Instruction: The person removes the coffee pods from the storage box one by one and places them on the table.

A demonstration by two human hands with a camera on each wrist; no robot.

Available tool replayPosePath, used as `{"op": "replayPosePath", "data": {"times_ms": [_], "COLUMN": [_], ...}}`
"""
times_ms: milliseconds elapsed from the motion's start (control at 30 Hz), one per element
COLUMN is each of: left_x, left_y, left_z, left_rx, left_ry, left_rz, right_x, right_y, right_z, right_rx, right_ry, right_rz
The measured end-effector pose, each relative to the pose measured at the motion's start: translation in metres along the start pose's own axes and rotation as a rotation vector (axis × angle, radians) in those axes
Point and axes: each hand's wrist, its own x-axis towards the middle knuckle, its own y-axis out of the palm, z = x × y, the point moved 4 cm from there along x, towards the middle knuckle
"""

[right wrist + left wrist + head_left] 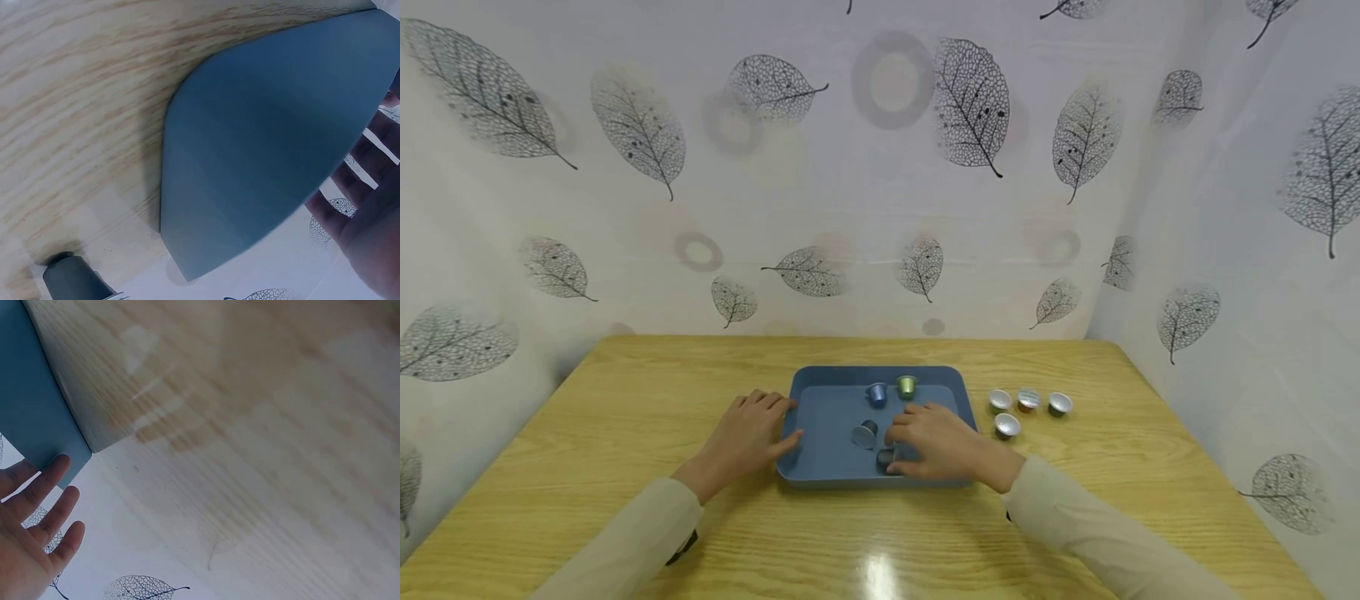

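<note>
A blue-grey tray [831, 408] on the table holds several coffee capsules. Toward its far side are a blue capsule [877, 394] and a green capsule [907, 386]; a dark capsule [865, 434] lies on its side near the middle. My left hand [747, 437] rests at the tray's left rim with fingers spread, also seen beside the tray wall in the left wrist view. Over the tray's right half is my right hand [936, 443], thumb and fingers apart. Close by its thumb lies a black capsule [885, 457], partly hidden by the hand.
Right of the tray, several capsules stand lid up on the wooden table [700, 533], among them a dark one [1060, 404] and a red-brown one [1028, 400]. A leaf-patterned curtain [850, 167] hangs behind and beside the table.
</note>
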Motion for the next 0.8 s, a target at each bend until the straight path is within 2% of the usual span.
{"op": "replayPosePath", "data": {"times_ms": [433, 800], "left_x": [0.0004, 0.0002], "left_y": [0.0001, 0.0001], "left_z": [0.0003, 0.0007], "left_rx": [0.005, 0.007], "left_ry": [-0.003, 0.001], "left_rz": [0.007, 0.001], "right_x": [0.0035, 0.0051], "right_y": [0.0001, 0.0021], "right_z": [-0.0008, -0.0012], "right_rx": [0.018, -0.009], "right_ry": [0.019, 0.019], "right_rz": [0.054, 0.089]}}
